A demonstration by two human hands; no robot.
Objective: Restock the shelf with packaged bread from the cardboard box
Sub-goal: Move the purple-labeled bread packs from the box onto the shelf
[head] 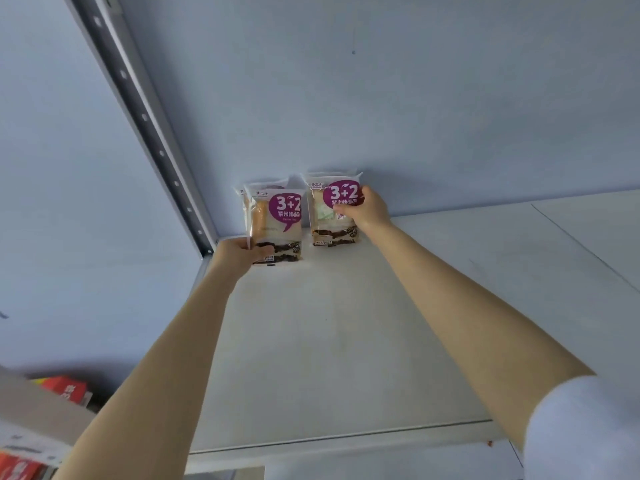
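White shelf (346, 323): left hand (239, 252) fingers grip bread pack (273, 226); right hand (367, 211) pinches second pack (320, 221).

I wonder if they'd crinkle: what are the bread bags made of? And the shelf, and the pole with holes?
The left bread bag and right bread bag look like shiny plastic film: partly clear, bread showing through. The shelf is smooth matte white, maybe painted metal or coated board. The pole looks like grey metal with punched holes.
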